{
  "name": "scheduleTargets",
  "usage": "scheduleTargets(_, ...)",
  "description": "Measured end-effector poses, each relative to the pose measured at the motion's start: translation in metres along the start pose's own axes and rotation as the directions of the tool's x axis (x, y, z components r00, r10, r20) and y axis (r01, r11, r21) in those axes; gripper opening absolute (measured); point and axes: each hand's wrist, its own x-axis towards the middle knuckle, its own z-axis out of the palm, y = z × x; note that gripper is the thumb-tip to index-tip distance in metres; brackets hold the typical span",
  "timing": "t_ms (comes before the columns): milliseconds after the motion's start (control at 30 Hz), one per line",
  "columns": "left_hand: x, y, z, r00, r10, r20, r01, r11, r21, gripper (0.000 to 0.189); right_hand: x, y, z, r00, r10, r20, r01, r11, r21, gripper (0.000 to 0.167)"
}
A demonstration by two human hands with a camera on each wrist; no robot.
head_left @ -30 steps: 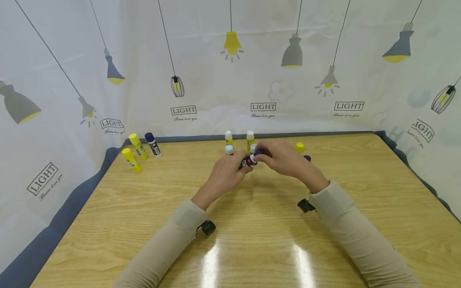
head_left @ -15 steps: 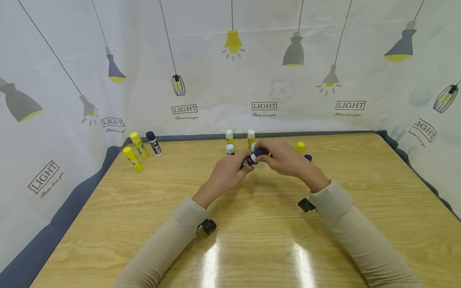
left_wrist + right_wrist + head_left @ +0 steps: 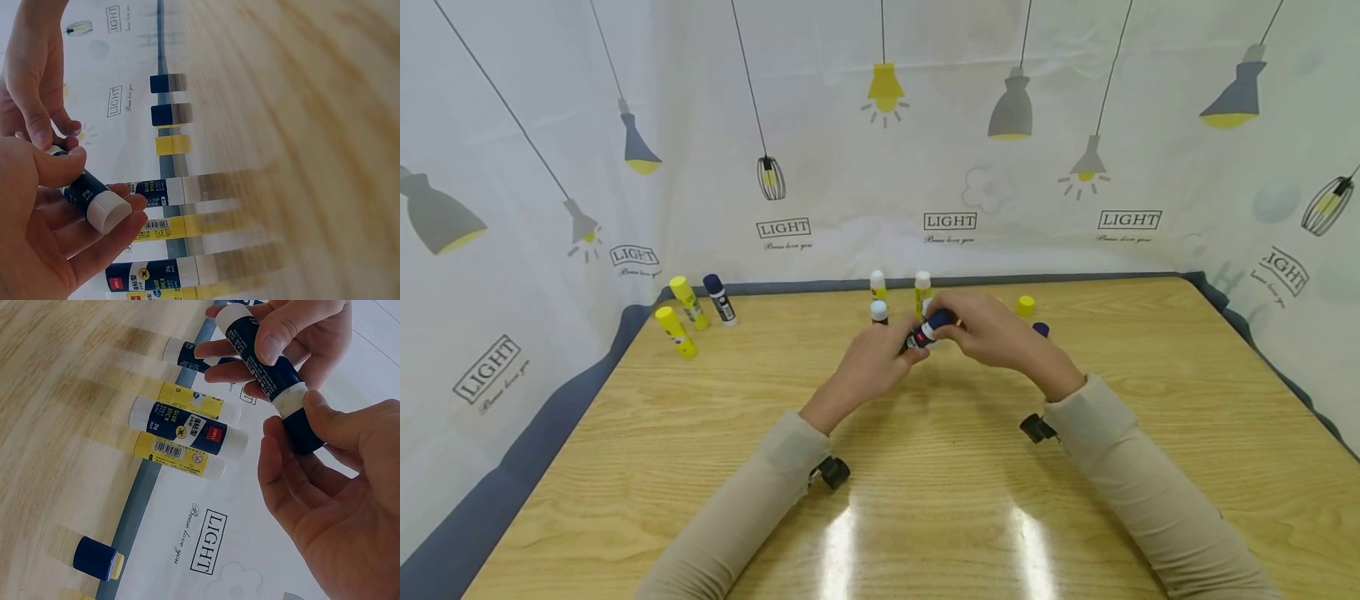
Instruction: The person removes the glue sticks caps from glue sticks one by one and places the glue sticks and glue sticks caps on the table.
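Above the table's far middle, my left hand (image 3: 868,360) grips the dark blue body of a glue stick (image 3: 251,353), thumb on one side and fingers beneath. The stick is tilted, its white base (image 3: 109,211) pointing away from the right hand. My right hand (image 3: 988,327) pinches the dark blue cap (image 3: 301,432) at the other end. A white band shows between cap and label. Behind the hands stand uncapped white-topped glue sticks: yellow ones (image 3: 877,285) and dark blue ones (image 3: 181,428). Right of them are a yellow cap (image 3: 1025,306) and a blue cap (image 3: 1041,329).
At the table's far left stand two yellow glue sticks (image 3: 676,333) and a dark blue one (image 3: 720,300), all capped. A white lamp-print cloth (image 3: 850,183) hangs behind the wooden table (image 3: 925,500), its blue border along the table's edge.
Both hands keep their grip on the glue stick in nearly the same place. The right fingers and the cap have shifted very slightly; the standing glue sticks and loose caps are unchanged.
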Motion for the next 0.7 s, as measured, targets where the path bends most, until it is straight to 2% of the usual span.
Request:
scheduleTargets(167,-0.0001,0.0005,-0.0011,0.999,0.001,0.041,-0.002,1.0,0.016,0.026,0.0001,-0.0018,-0.0001,1.0,0.005,0.003,-0.005,1.0,-0.004,0.02)
scheduleTargets(300,-0.0004,0.0012,-0.0005,0.999,-0.002,0.05,0.0,0.999,0.05,0.032,0.0008,-0.0041,0.0,0.999,0.04,0.008,-0.04,0.999,0.004,0.02)
scheduleTargets(433,0.0004,0.0011,0.0005,1.0,-0.001,0.024,0.0,0.998,0.055,0.037,0.0012,-0.0046,-0.0009,0.998,0.068,0.01,-0.068,0.998,0.009,0.021)
scheduleTargets(700,0.0008,0.0007,0.0006,0.999,-0.014,-0.036,0.015,1.0,0.02,0.039,0.0012,-0.004,-0.0017,0.998,0.062,0.011,-0.062,0.998,0.005,0.022)
